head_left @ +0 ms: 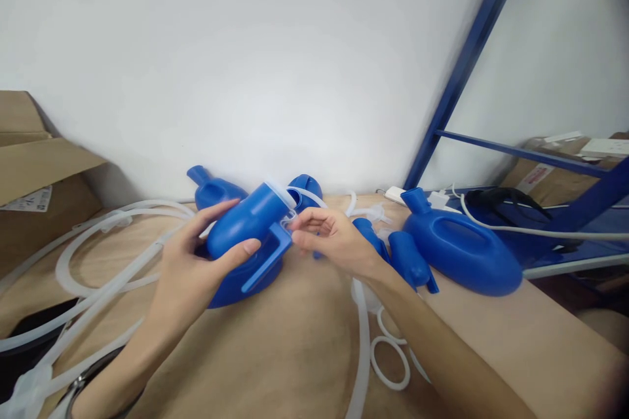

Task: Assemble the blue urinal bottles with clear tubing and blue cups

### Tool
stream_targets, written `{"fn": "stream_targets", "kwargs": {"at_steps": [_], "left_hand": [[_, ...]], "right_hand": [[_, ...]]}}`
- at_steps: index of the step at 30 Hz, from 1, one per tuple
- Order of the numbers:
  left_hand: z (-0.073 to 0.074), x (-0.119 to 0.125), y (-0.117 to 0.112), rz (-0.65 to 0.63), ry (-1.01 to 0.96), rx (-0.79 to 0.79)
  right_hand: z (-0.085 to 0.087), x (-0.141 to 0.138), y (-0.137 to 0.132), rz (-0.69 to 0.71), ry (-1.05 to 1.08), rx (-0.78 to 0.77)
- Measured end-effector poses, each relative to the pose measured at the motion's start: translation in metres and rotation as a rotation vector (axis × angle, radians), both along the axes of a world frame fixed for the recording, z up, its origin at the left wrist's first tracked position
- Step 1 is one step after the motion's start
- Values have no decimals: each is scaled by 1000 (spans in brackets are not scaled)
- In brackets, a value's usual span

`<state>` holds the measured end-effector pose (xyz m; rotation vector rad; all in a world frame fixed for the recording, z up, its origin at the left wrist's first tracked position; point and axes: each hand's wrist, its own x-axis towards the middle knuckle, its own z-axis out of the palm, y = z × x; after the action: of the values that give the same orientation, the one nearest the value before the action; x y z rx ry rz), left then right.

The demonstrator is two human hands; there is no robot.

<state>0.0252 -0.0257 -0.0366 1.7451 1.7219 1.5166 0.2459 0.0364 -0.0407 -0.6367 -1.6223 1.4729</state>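
Note:
My left hand is wrapped round a blue plastic urinal cup, its thumb lying across the near side. The cup tilts up to the right, with a white ring round its mouth and a blue handle in front. Beneath it shows a wider blue body; whether the two are joined, I cannot tell. Beside the mouth, my right hand has its fingers pinched at a small clear plastic piece, partly hidden by the fingertips.
Clear hoses coil over the table at left, near an open cardboard box. Blue urine bottles stand at the back and right. Smaller blue cups and white rings lie near my right forearm. A blue metal frame rises at right.

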Motion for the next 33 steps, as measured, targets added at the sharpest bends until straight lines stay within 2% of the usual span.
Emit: {"fn": "stream_targets", "kwargs": {"at_steps": [3, 6, 11, 17, 19, 23, 26, 29, 31, 33], "left_hand": [[3, 3, 3, -54, -112, -127], [5, 2, 6, -112, -115, -199], [3, -9, 11, -159, 147, -221], [-3, -13, 14, -278, 297, -281], [-5, -13, 12, -314, 365, -339], [-14, -10, 5, -474, 559, -491], [-23, -1, 1, -528, 662, -587], [-32, 6, 3, -577, 644, -625], [-37, 9, 6, -608, 597, -629], [-41, 10, 9, -621, 557, -634]], "right_hand": [[-1, 2, 1, -1, -31, 31], [3, 9, 1, -24, -181, 118], [17, 21, -4, -41, -484, 223], [22, 25, -3, -23, -547, 231], [20, 34, 4, -97, -610, 294], [3, 69, 34, -379, -847, 432], [-19, 96, 59, -502, -1041, 330], [-35, 108, 72, -384, -1103, 234], [-39, 108, 73, -278, -1087, 233], [-39, 105, 72, -265, -1077, 249]]}}
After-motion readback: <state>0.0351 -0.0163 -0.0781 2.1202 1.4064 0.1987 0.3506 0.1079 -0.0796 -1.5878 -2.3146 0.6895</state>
